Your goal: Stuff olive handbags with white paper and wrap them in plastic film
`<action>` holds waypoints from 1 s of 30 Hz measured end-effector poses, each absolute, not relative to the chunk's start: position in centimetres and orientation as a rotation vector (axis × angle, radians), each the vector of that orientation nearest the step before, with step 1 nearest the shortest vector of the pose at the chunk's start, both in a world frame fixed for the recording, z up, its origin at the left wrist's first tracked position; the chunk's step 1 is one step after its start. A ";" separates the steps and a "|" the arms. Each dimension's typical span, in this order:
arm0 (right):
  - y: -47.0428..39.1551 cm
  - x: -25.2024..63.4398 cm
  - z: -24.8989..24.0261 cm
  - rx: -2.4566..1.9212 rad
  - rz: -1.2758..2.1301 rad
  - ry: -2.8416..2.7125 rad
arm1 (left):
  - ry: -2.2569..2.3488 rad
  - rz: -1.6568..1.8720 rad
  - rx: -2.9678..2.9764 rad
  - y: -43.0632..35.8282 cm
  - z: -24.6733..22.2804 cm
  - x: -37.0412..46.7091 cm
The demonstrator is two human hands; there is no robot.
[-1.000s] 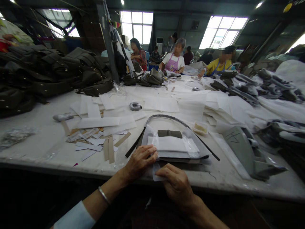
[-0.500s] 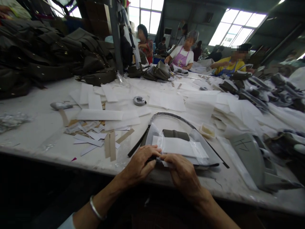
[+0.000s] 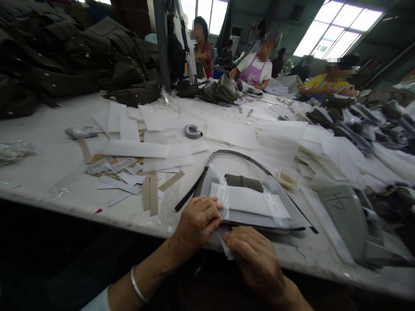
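Observation:
A grey-green bag (image 3: 300, 227) with a strap (image 3: 233, 152) arched behind it lies near the table's front edge. A white padding sheet (image 3: 248, 199) covers part of its face, and clear film shows at the sheet's sides. At the bag's lower left, my left hand (image 3: 197, 220) is closed on the edge, fingertips over the film. Just below that edge, my right hand (image 3: 254, 252) pinches a thin whitish strip (image 3: 227, 247) that hangs down; its upper end is partly hidden by my left fingers.
Cardboard strips (image 3: 150, 194) and white paper strips (image 3: 118, 185) are scattered left. A tape roll (image 3: 192, 131) sits beyond the bag, a small tray (image 3: 287, 179) to its right. A grey panel (image 3: 343, 216) lies far right. Dark bags (image 3: 81, 65) are heaped left; several people work across the table.
My right hand has moved down and toward me, away from the bag's edge, with the whitish strip in its fingers. My left hand stays at the bag's edge. The camera view has shifted slightly.

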State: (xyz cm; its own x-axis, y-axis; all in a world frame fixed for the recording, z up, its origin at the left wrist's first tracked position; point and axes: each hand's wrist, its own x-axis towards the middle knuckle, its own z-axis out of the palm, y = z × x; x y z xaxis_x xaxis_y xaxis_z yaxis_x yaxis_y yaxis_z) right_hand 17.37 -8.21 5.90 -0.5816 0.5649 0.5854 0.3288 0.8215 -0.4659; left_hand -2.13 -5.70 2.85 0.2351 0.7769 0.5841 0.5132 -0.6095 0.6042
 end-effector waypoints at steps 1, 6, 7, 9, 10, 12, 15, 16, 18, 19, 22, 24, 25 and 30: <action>-8.6 17.4 5.9 -0.662 0.416 -2.228 | 1.196 1.317 2.283 -5.7 2.7 -2.2; -9.7 17.0 6.5 -0.657 0.448 -2.260 | 1.222 1.330 2.352 -5.9 2.3 -2.1; -9.8 16.9 6.7 -0.647 0.440 -2.276 | 1.222 1.325 2.348 -6.0 2.3 -2.0; -10.0 16.8 7.0 -0.634 0.424 -2.317 | 1.219 1.319 2.338 -6.3 2.1 -1.9; -10.0 16.8 7.2 -0.636 0.415 -2.336 | 1.219 1.322 2.334 -6.4 2.1 -1.8; -9.8 16.9 7.7 -0.659 0.383 -2.351 | 1.228 1.333 2.329 -6.6 2.0 -1.7; -8.8 17.0 8.6 -0.740 0.327 -2.327 | 1.244 1.352 2.344 -6.8 1.9 -1.6; -8.3 16.9 8.9 -0.773 0.313 -2.318 | 1.253 1.357 2.349 -6.8 1.9 -1.5; -7.0 16.6 9.5 -0.840 0.284 -2.311 | 1.279 1.369 2.351 -6.9 2.0 -1.5; -6.3 16.4 9.6 -0.876 0.265 -2.313 | 1.296 1.373 2.345 -6.9 2.1 -1.5; -4.1 15.8 9.5 -0.981 0.205 -2.333 | 1.329 1.349 2.312 -7.3 2.7 -1.6; -2.7 15.5 8.9 -1.046 0.209 -2.337 | 1.339 1.301 2.269 -7.6 3.2 -1.6; -2.1 15.5 8.5 -1.075 0.225 -2.338 | 1.346 1.281 2.242 -7.7 3.4 -1.6; -0.6 15.7 6.8 -1.184 0.349 -2.325 | 1.491 1.327 2.140 -7.6 3.7 -0.6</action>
State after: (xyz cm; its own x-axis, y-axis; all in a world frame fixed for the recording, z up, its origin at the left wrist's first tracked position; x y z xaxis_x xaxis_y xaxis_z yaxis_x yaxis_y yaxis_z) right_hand 15.72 -0.64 6.84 -0.4938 0.8089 0.3191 0.6795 0.5879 -0.4388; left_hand -0.57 -7.55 3.66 0.0802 0.8334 0.5468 0.6401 -0.4636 0.6127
